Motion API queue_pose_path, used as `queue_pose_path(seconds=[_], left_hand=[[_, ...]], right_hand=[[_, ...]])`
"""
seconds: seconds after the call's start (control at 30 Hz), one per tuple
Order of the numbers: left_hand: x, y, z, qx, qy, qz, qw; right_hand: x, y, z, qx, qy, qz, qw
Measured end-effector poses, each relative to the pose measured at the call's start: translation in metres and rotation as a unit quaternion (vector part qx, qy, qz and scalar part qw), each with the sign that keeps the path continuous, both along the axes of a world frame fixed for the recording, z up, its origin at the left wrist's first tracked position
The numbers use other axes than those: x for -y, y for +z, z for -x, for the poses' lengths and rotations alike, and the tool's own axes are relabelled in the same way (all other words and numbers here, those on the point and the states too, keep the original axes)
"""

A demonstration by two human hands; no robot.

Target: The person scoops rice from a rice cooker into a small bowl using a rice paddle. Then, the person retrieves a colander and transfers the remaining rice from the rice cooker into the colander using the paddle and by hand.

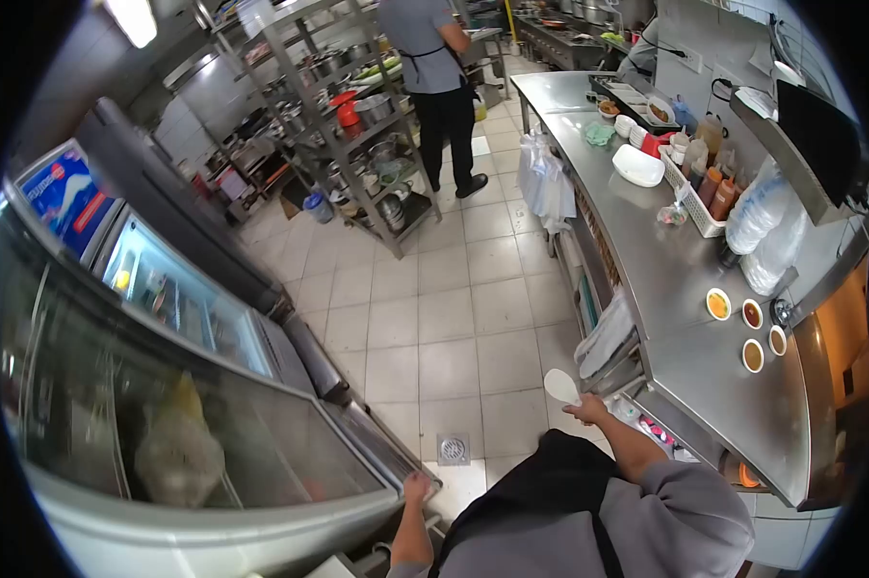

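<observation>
At far left, a glass-fronted fridge (213, 535), bulky and closing off that side of the aisle. Next, toward the back, a metal rack (415, 212) loaded with pots and kitchenware. In the foreground, left hand (416, 486) low beside the near corner of the fridge; blurred, with finger spread or closure, and any contact, impossible to tell. Farther up the aisle, another person (441, 125) in a dark apron, well apart but occupying part of the walkway. On the tiled floor, a square drain (453, 449). Right of centre, a white spoon (560, 386), broad and flat-headed, held out over the floor, clear of the counter; probably plastic, hence light, fairly stiff, hard to break and perhaps slippery if wet. Best grip: the narrow handle, with the head left free. Around that handle, right hand (585, 409), fingers closed in a pinch. Just beyond the spoon, a hanging towel (608, 332), soft and the nearest obstacle, against the edge of a steel counter (665, 279). On the counter, a white bowl (638, 166), a basket (696, 209) of sauce bottles and, nearest, four small cups (753, 370) of sauce, uncovered and easily spilled.
</observation>
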State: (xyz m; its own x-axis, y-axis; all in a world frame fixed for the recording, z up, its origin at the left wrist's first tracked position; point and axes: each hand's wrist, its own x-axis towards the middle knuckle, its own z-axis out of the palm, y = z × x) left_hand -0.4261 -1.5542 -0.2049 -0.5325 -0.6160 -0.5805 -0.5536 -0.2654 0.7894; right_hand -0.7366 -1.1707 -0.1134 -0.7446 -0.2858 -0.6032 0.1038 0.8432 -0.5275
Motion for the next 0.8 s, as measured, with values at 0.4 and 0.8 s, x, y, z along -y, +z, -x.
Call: queue_pose_path(seconds=[0.4,0.8], left_hand=[[0.055,0.0,0.225,0.012,-0.241,0.087,0.966],[0.116,0.019,0.374,0.275,-0.34,0.094,0.895]], right_hand=[[0.02,-0.081,0.208,0.061,-0.02,-0.118,0.991],[0.187,-0.037,0.456,0.055,-0.095,0.076,0.991]])
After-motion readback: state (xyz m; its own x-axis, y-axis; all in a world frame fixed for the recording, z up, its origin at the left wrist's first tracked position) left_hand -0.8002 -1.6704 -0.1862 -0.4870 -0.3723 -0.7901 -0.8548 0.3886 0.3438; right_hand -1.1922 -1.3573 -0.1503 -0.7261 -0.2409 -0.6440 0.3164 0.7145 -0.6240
